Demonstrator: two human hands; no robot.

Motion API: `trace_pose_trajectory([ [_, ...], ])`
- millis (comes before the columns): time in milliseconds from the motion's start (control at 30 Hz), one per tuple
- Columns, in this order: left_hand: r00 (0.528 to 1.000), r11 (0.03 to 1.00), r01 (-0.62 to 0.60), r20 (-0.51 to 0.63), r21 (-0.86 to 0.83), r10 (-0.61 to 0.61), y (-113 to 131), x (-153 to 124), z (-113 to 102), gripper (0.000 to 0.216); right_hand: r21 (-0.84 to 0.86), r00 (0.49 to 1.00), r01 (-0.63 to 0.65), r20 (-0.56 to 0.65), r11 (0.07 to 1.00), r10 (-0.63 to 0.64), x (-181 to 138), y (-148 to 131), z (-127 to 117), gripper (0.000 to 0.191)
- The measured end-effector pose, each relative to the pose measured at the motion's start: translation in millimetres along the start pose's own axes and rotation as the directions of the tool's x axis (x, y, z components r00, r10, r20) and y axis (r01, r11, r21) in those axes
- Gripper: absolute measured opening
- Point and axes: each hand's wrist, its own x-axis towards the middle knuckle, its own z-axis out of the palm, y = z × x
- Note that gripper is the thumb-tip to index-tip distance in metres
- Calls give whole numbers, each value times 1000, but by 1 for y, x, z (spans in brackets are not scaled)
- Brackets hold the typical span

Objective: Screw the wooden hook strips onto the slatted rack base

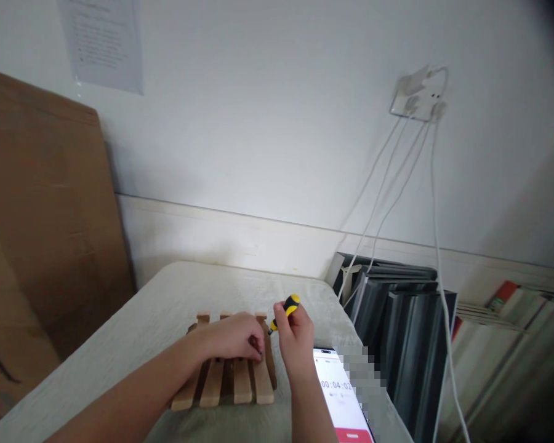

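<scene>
A small slatted wooden piece (242,381) lies on the covered table, its light slats set side by side with gaps between them. My left hand (240,337) is over its right part, fingers curled down and pinched near the rightmost slat. A tiny dark thing shows at the fingertips, too small to name. In my right hand (297,341) is a yellow and black screwdriver (290,304), held tilted just right of the wooden piece. Its lower end points down and left, near the left fingers.
A phone (339,394) showing a running timer lies right of my right forearm. The pale table (203,283) meets a white wall. Cardboard (41,203) stands at left, dark folders (401,344) at right. White cables hang from a wall socket (415,98).
</scene>
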Motion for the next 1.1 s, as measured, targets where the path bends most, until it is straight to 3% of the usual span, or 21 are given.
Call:
trace_pose_trajectory([
  [67,1000,1000,5,12,13,-5,-1,-1,2,11,26,998,-11,60,1000,10,-3,-4,-4,33],
  [200,999,998,42,6,54,-42,-7,-3,3,11,116,964,-193,209,974,166,-6,-11,-9,37],
  [333,999,992,30,-39,121,-26,-11,-3,2,7,110,967,-241,113,964,229,-6,-12,-9,42],
  [467,999,985,40,-8,166,-39,-3,-4,0,10,61,967,-251,52,966,248,-5,-13,-10,44],
  [567,999,976,50,10,210,-53,7,-8,-2,12,92,959,-269,114,959,258,-5,-17,-10,40],
  [700,992,963,82,-116,257,-54,24,-19,-15,11,177,939,-269,267,947,217,-7,-21,-10,33],
  [767,978,972,127,-190,198,-89,35,-25,-27,18,188,938,-271,273,944,214,-8,-22,-11,33],
  [867,901,980,194,-402,41,-162,56,-31,-49,25,136,945,-226,270,965,184,-9,-21,-11,32],
  [900,886,980,197,-427,-2,-179,63,-32,-55,26,109,943,-198,293,974,159,-9,-21,-10,31],
  [1033,945,989,105,-300,-102,-131,80,-32,-69,30,13,925,-77,373,997,67,-10,-21,-6,21],
  [1100,950,989,66,-296,-134,-104,81,-28,-70,32,-28,929,-48,365,998,55,-10,-21,-4,20],
])
